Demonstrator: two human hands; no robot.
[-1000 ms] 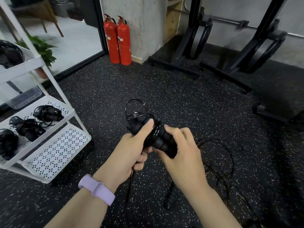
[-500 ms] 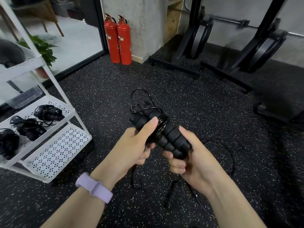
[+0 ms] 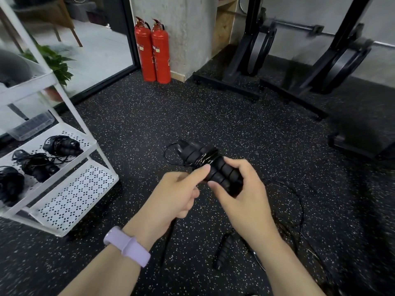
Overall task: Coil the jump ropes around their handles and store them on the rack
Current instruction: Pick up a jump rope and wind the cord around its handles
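Observation:
Two black ribbed jump rope handles (image 3: 205, 161) lie side by side in front of me, with thin black cord wound around their middle. My right hand (image 3: 241, 193) grips the near end of the handles. My left hand (image 3: 177, 193) is curled around the loose cord (image 3: 168, 238), its thumb against the wound coil. Another jump rope handle (image 3: 223, 251) lies on the floor below my hands, its cord looping off to the right. A white rack (image 3: 70, 195) stands at the left, and several coiled ropes (image 3: 62, 145) sit on its middle shelf.
Two red fire extinguishers (image 3: 152, 52) stand by a concrete pillar at the back. Black weight racks (image 3: 256, 60) with plates fill the back right. A potted plant (image 3: 55, 63) is behind the white rack. The floor is black speckled rubber.
The handles tilted and dropped slightly. My right hand shifted from beneath their lower end to grip over them from the right. My left hand stays on the cord.

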